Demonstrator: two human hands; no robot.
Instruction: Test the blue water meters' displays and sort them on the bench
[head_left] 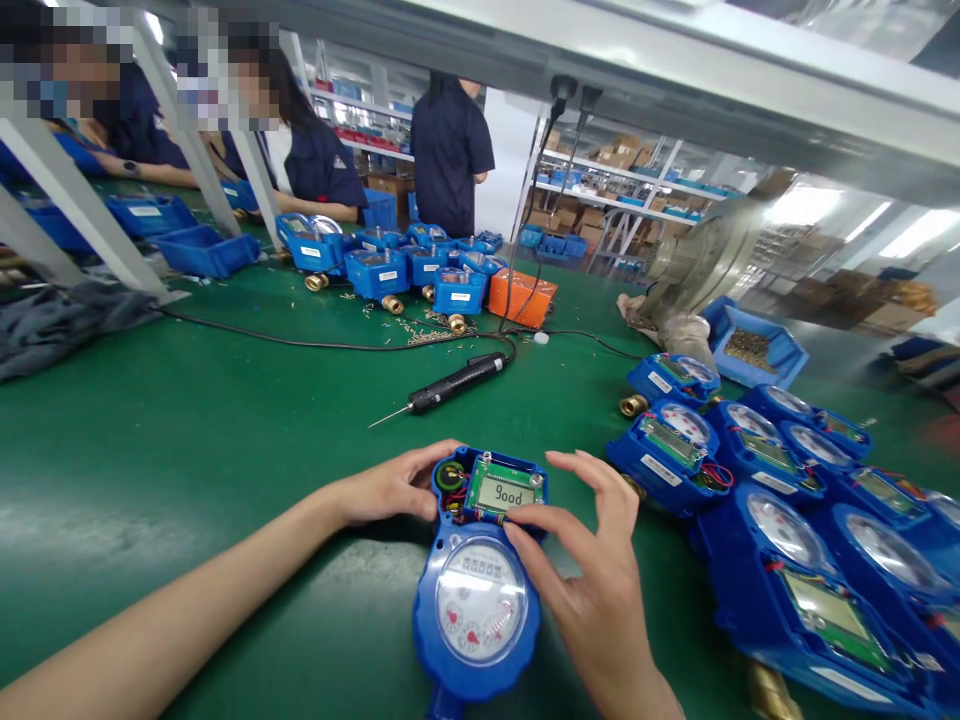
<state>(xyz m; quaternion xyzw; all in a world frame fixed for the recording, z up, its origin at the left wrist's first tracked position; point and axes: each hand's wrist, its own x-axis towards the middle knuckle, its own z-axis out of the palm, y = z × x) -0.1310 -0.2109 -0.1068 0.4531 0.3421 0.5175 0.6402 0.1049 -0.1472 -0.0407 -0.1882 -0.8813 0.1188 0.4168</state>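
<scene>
A blue water meter [480, 600] with a round dial lies in front of me on the green bench. Its upper housing is uncovered, and the small display [504, 494] on the green circuit board [486, 470] reads "good". My left hand [401, 485] is closed around the housing's left side, thumb in front and fingers behind. At the lower right edge of the board, the thumb and forefinger of my right hand [592, 550] pinch together; whatever is between them is hidden. Its other fingers are spread beside the housing.
A black electric screwdriver [459, 382] lies beyond the meter, its cord trailing across the bench [225, 420]. More meters [787, 530] crowd the right; others [379, 270] stand behind loose screws [435, 330] and an orange box [523, 298]. A blue bin [757, 340] holds small parts. Several people work beyond.
</scene>
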